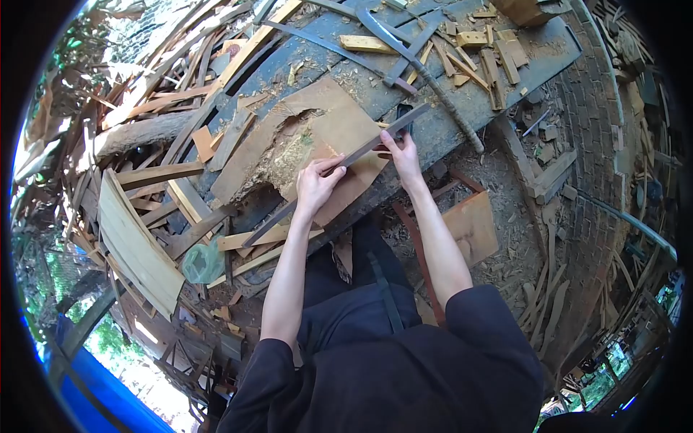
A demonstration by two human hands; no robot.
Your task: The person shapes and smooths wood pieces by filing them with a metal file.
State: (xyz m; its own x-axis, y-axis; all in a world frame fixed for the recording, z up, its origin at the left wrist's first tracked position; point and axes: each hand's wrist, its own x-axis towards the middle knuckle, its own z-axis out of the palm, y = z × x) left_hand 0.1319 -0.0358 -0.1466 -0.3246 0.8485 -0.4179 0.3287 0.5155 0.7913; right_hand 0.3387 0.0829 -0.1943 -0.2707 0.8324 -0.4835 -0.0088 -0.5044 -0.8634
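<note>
Item: long thin strip, lying slantwise across a brown board on the workbench. Left hand pinches mid-length; right hand grips near the upper end. Handling: press flat, steady, fingers off the edge.

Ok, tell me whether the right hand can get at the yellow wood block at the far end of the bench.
Probably not without leaning in: the right hand grips the long strip, and the yellow block lies far across the bench.
</note>
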